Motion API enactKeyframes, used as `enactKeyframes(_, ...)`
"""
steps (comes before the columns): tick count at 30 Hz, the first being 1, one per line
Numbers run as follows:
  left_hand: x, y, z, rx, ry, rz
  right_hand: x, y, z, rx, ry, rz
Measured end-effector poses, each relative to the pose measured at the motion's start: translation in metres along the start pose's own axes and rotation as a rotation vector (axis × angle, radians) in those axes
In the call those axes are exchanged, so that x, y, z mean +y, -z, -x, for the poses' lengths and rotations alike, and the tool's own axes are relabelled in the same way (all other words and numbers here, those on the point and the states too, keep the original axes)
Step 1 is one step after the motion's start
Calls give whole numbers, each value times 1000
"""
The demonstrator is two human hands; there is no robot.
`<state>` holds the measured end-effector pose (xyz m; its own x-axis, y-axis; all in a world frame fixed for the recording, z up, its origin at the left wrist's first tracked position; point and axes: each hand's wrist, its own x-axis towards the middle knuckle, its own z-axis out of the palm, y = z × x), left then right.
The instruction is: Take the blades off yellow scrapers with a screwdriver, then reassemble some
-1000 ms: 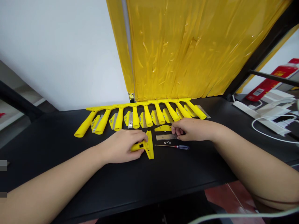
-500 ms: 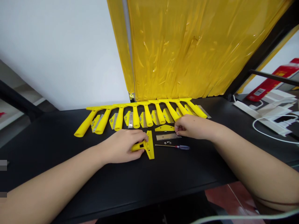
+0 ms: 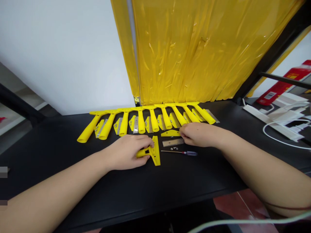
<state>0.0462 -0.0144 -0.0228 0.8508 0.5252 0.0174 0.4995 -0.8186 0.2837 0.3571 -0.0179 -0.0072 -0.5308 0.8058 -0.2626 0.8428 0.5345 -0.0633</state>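
My left hand (image 3: 128, 152) is wrapped round the handle of a yellow scraper (image 3: 156, 152), whose wide head points right. Over the right end of a flat metal blade (image 3: 172, 142), my right hand (image 3: 196, 133) has its fingers curled and pressed together; the fingertips are partly hidden. Just behind that blade lies a yellow plate (image 3: 170, 133), its right end also close to my right hand. A few tiny metal fasteners (image 3: 174, 148) rest in front of the blade. Nearer to me is a screwdriver (image 3: 189, 153) with a clear purplish handle, its shaft pointing left.
Several more yellow scraper handles (image 3: 125, 121) form a row along the back of the black table (image 3: 136, 191), with small yellow plates and blades between them. Yellow plastic sheeting (image 3: 194, 51) hangs behind. White cables and a power strip (image 3: 272, 124) sit at the right, near a red package (image 3: 279, 85).
My right hand has shifted slightly left and down, covering more of the blade's right end. My left hand and the scraper stay in place.
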Motion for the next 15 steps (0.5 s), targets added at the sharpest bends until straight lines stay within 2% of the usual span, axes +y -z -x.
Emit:
enactKeyframes(5, 0, -1, -1, -2, 9, -5, 0, 4, 3, 1, -20, 7)
enactKeyframes(10, -1, 0, -1, -11, 3, -9, 14, 10, 11, 86, -20, -63)
enactKeyframes(15, 0, 0, 0, -2, 6, -7, 20, 10, 12, 81, -38, -88)
